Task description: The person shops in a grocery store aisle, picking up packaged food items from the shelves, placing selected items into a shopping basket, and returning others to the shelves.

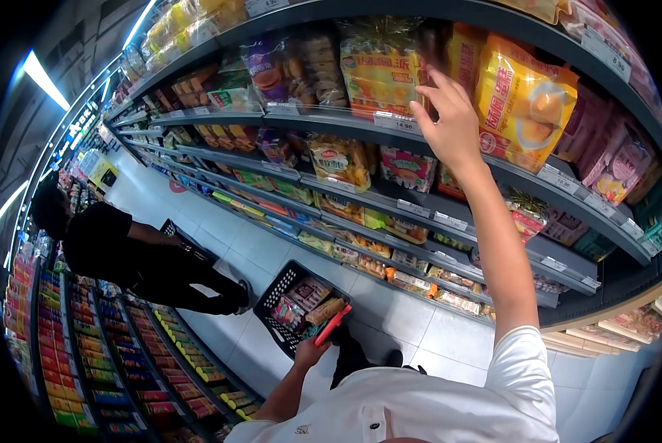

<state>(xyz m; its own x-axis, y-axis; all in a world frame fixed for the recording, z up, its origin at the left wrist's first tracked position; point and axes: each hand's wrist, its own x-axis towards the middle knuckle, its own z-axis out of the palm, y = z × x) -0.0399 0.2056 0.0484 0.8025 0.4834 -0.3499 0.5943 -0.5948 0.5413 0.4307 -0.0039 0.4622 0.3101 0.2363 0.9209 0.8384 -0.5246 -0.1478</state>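
My left hand (311, 353) is wrapped round the red handle (334, 325) of a black shopping basket (273, 304), low on my left. Several packaged snacks (307, 295) lie inside it. My right hand (450, 122) is raised to an upper shelf with its fingers spread and nothing visibly held. Just left of its fingertips stands a yellow snack bag (381, 77); whether they touch I cannot tell. Right of the hand, a larger yellow-orange bag (526, 103) with round cakes pictured on it leans on the same shelf.
Grey shelves (508, 173) full of packaged food and price tags run along the aisle. A person in black (117, 244) stands at the left with another dark basket (187, 242). More stocked shelves (117, 369) line the lower left, beside the tiled floor (449, 347).
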